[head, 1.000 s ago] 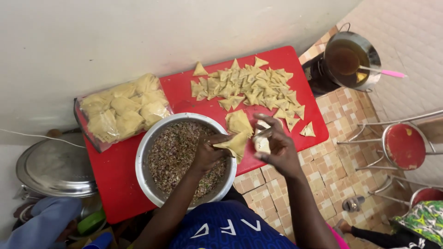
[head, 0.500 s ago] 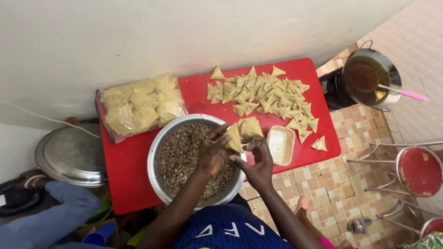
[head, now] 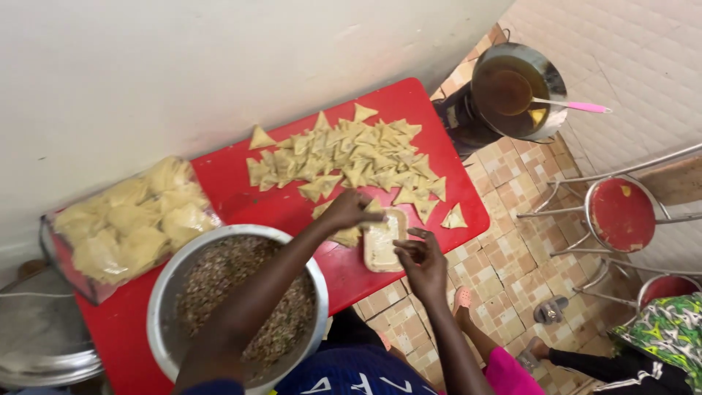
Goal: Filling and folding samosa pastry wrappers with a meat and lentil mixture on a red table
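**Left hand carries a filled pastry out to the pile**

Since half a second ago the left hand (head: 349,211) has left the bowl (head: 170,292) and reached toward twelve o'clock. Its grip is closed on a folded pastry triangle (head: 348,235), held above the red tabletop (head: 241,183) just beside the small paste tray (head: 382,245). The right hand (head: 423,262) hovers at the tray's three o'clock edge, fingers curled and holding nothing. The pastry looks soft, light and easily torn; pinching its corners seems safest. Beyond lies the pile of triangles (head: 351,153).
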